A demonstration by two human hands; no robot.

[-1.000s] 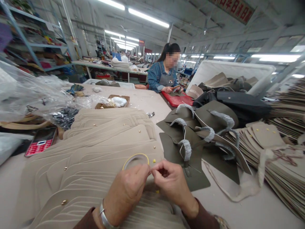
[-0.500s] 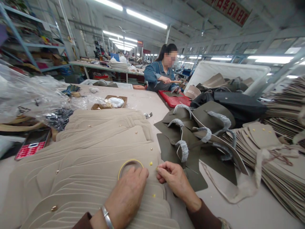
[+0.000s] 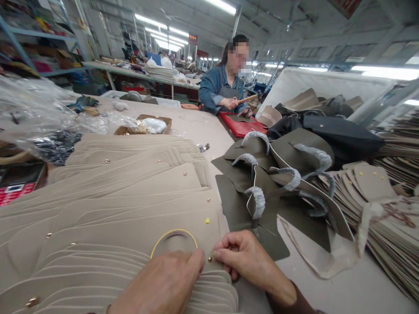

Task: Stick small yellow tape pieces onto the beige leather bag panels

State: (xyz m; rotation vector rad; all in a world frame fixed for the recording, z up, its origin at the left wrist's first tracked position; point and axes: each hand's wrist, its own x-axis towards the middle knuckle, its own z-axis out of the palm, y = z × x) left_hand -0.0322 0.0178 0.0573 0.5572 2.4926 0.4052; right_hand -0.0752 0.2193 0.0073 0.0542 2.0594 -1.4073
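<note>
My left hand [image 3: 163, 279] is closed at the lower edge of a thin ring with a yellow rim [image 3: 173, 231], which looks like a roll of tape. It rests over a fanned stack of beige panels [image 3: 137, 209]. My right hand [image 3: 248, 257] is pinched at the stack's right edge, with a tiny yellow piece [image 3: 214, 253] at its fingertips. Just left of those fingertips sits a gold stud [image 3: 210, 259]. Another yellow piece [image 3: 207, 221] sticks to the panel above it. More studs dot the other panels.
Dark olive panels with wrapped handles [image 3: 258, 205] lie to the right, beside stacked beige panels [image 3: 386, 235]. Plastic bags [image 3: 39, 104] and a small open box [image 3: 144, 124] are at the left and back. Across the table a co-worker [image 3: 222, 83] holds a wooden-handled tool over a red pad [image 3: 242, 126].
My right hand has moved down to the lower yellow piece's spot, where a gold stud now shows bare. My left hand and the ring have moved slightly down. The camera view has shifted.
</note>
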